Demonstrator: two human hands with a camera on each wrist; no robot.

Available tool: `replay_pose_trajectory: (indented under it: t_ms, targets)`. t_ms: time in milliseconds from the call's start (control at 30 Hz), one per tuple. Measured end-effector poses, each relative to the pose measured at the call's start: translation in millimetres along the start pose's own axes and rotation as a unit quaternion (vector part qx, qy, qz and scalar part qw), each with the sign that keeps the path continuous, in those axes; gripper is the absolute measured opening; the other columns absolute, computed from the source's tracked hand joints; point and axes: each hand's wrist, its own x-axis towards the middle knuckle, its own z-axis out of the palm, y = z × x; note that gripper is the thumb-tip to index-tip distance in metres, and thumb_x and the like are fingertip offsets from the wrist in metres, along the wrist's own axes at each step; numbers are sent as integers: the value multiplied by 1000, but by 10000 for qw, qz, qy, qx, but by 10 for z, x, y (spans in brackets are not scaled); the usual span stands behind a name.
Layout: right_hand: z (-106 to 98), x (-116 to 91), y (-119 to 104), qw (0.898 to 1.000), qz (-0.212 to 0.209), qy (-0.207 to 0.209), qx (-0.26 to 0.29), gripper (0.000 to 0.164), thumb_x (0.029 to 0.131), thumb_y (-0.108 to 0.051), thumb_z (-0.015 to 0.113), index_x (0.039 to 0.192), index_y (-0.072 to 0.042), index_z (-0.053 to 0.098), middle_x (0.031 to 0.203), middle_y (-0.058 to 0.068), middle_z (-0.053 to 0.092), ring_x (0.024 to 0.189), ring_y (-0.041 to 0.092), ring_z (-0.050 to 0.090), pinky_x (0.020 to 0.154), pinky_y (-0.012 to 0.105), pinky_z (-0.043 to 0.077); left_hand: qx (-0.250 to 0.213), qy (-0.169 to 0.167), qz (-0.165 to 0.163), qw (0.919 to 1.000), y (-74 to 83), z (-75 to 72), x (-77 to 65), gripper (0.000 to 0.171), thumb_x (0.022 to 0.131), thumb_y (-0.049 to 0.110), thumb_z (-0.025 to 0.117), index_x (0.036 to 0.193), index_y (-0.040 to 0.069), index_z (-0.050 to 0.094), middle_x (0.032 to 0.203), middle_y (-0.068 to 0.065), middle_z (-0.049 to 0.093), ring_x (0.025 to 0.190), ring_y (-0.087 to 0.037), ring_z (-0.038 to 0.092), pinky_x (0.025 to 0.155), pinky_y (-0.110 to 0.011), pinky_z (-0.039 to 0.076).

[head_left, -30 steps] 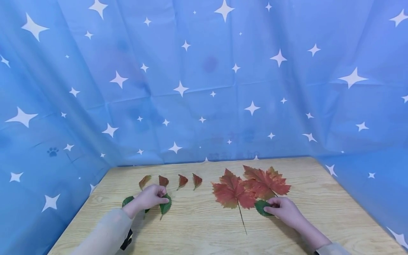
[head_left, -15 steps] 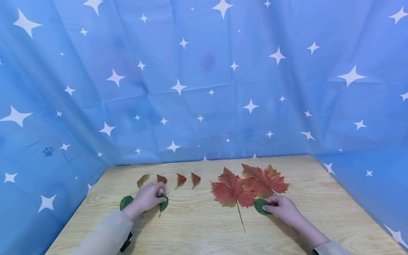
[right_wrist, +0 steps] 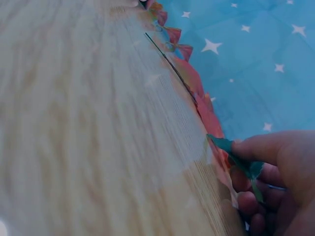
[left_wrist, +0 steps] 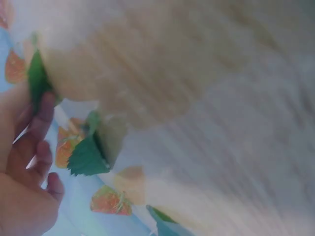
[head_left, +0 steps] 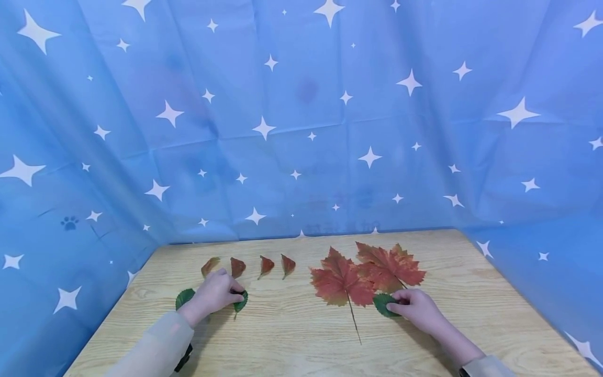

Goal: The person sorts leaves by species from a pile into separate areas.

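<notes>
My left hand [head_left: 214, 293] pinches a small green serrated leaf [head_left: 241, 303] at the table's left side; its tip and stem stick out past the fingers. In the left wrist view, thumb and forefinger meet at that leaf [left_wrist: 38, 73], and a second green leaf [left_wrist: 88, 156] lies beside the hand. Another green leaf [head_left: 185, 298] shows left of the wrist in the head view. On the right, my right hand [head_left: 419, 310] holds a green leaf [head_left: 383, 304] between thumb and fingers, just in front of the red maple leaves. The right wrist view shows this leaf [right_wrist: 236, 156] edge-on.
Several small reddish-brown leaves [head_left: 266, 265] lie in a row behind the left hand. Two large red maple leaves, one in front [head_left: 340, 277] and one behind [head_left: 391, 266], overlap on the wooden table [head_left: 301, 335]. A blue star-patterned cloth [head_left: 301, 157] hangs behind.
The left hand has closed in on its green leaf and covers more of it now. The right hand has kept its hold in nearly the same place. The head view has shifted slightly.
</notes>
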Motion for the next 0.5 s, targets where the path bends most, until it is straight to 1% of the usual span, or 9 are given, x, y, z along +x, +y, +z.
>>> replay_pose_trajectory:
  t_ms: [67, 167, 233, 300, 400, 500]
  targets:
    - [5, 1, -2, 10000, 22, 28, -11, 13, 87, -16, 73, 90, -4, 71, 72, 0, 57, 65, 14, 45, 59, 28, 38, -55, -234, -83, 9997, 15, -41, -24, 20, 79, 24, 81, 98, 17, 79, 94, 6, 72, 76, -13, 45, 72, -38, 37]
    - [9, 0, -7, 10000, 73, 63, -18, 13, 86, -15, 72, 91, -4, 71, 73, 1, 57, 65, 14, 46, 59, 28, 38, -40, -468, -205, 9987, 40, -90, -66, 31, 78, 27, 82, 106, 17, 77, 97, 4, 71, 79, -15, 45, 74, -42, 38]
    - [10, 1, -9, 9999, 80, 67, 3, 16, 87, -14, 72, 98, -3, 71, 71, 1, 54, 63, 15, 44, 58, 28, 37, -30, -593, -308, 9978, 59, -119, -94, 36, 77, 30, 82, 110, 18, 76, 98, 5, 69, 79, -15, 44, 76, -45, 36]
    - [9, 5, -9, 9999, 95, 25, 97, 24, 87, -13, 71, 108, -2, 70, 69, 2, 50, 61, 15, 42, 56, 28, 36, 19, -700, -483, 9964, 78, -140, -119, 40, 76, 33, 83, 113, 22, 75, 92, 9, 65, 80, -14, 42, 77, -45, 34]
    - [1, 19, 3, 9997, -13, -16, 236, 39, 89, -12, 70, 126, -4, 63, 67, 2, 44, 59, 15, 39, 53, 28, 35, -8, -840, -719, 9939, 93, -159, -146, 44, 76, 36, 82, 118, 26, 72, 81, 14, 57, 77, -15, 36, 73, -43, 26]
    - [-5, 35, 18, 9996, -145, 29, 258, 44, 91, -11, 67, 134, -9, 58, 69, 4, 45, 61, 16, 40, 53, 29, 35, 8, -885, -817, 9927, 84, -163, -164, 47, 77, 38, 81, 121, 28, 71, 73, 12, 48, 76, -16, 35, 71, -42, 22]
